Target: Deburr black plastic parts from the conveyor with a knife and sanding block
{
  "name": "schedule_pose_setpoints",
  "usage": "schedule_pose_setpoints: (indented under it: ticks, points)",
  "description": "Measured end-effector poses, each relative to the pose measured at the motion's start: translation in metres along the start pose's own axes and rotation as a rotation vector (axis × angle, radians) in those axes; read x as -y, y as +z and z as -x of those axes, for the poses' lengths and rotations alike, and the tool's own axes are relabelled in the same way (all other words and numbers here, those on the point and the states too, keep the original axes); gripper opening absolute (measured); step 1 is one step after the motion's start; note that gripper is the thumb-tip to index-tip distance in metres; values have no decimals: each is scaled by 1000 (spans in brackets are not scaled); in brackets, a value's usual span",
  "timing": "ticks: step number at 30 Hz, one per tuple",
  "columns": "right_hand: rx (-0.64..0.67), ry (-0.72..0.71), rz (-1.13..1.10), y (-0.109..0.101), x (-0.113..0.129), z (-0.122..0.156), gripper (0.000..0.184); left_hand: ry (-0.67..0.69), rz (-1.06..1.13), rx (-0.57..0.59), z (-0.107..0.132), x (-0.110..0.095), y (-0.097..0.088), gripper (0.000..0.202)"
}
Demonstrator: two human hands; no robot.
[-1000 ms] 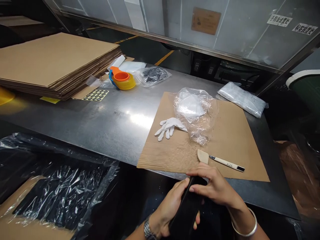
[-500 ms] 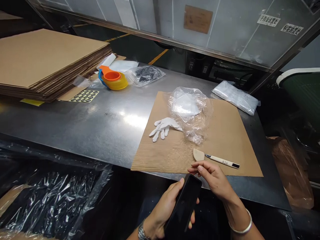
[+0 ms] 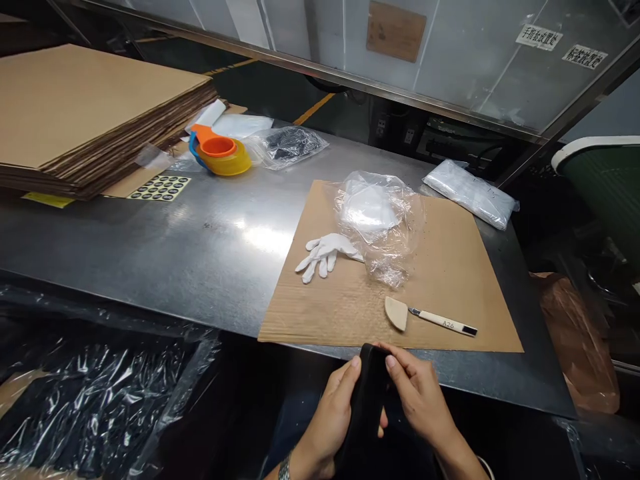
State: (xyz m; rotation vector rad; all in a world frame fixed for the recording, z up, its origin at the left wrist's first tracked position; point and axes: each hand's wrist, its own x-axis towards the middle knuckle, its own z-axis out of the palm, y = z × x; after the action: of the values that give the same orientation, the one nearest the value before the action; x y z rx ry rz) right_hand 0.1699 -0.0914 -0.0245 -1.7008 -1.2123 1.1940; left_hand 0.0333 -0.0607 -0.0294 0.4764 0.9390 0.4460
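A long black piece (image 3: 367, 407) with a rounded far end is held in front of the table's edge; its exact kind I cannot make out. My left hand (image 3: 330, 417) wraps around its left side, thumb along the edge and fingertips showing on the other side. My right hand (image 3: 423, 397) pinches the piece's far right edge between thumb and fingers. Just beyond, on a cardboard sheet (image 3: 450, 280), lie a cream wedge-shaped pad (image 3: 397, 313) and a knife with a white handle marked A26 (image 3: 445, 321). A white glove (image 3: 327, 253) rests near a crumpled clear plastic bag (image 3: 375, 213).
A tall stack of cardboard sheets (image 3: 100, 107) occupies the metal table's (image 3: 215, 267) left side. Near it are an orange and yellow tape dispenser (image 3: 220, 157), a sticker sheet (image 3: 159, 188) and a bagged dark item (image 3: 295, 147). A plastic-wrapped packet (image 3: 470, 193) lies at right; black plastic-wrapped goods (image 3: 115, 407) sit lower left.
My right hand has come down from above the black piece onto its far end and now grips its edge. The piece has turned more upright and edge-on in my left hand.
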Motion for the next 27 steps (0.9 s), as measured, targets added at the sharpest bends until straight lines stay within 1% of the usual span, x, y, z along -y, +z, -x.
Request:
schedule_pose_setpoints:
  ticks: [2, 4, 6, 7, 9, 11, 12, 14, 16, 18, 19, 21, 23, 25, 26, 27]
  points:
    - [9, -6, -4, 4, -2, 5, 41, -34, 50, -45, 0, 1, -3, 56]
    - [51, 35, -30, 8, -3, 11, 55, -36, 103, -107, 0, 1, -5, 55]
    - [115, 71, -65, 10, -1, 18, 71, 6, 155, -146, 2, 0, -5, 51]
    - [141, 69, -79, 11, 0, 20, 79, 19, 175, -136, 2, -2, -5, 50]
    - [184, 51, -102, 13, 2, 24, 89, -2, 203, -76, 3, -5, -3, 52]
    - [191, 23, -121, 16, 2, 27, 96, -44, 212, -34, 4, -8, -1, 57]
    - [174, 6, -126, 18, 2, 27, 96, -51, 212, -35, 4, -9, 0, 59]
    - [99, -19, -139, 23, 0, 26, 89, -23, 198, -77, 4, -9, 0, 60]
    - [6, 10, -167, 27, -1, 23, 68, 16, 168, -122, 4, -7, 0, 60]
    - [-47, 91, -224, 28, 1, 18, 44, 22, 131, -128, 5, -5, 0, 62]
    - [-56, 123, -258, 28, 2, 15, 39, 16, 117, -118, 5, -4, 0, 63]
    - [-52, 160, -328, 26, 5, 10, 35, 3, 109, -112, 6, -2, 1, 63]
    - [-46, 168, -362, 26, 8, 6, 35, 34, 106, -189, 6, -1, 2, 59]
    - [-57, 174, -337, 28, 9, 5, 34, 121, 79, -273, 6, 1, 2, 51]
    - [-76, 173, -303, 29, 9, 4, 32, 182, 56, -282, 6, 2, 2, 47]
    - [-105, 169, -260, 30, 9, 4, 30, 248, 31, -264, 5, 4, 2, 44]
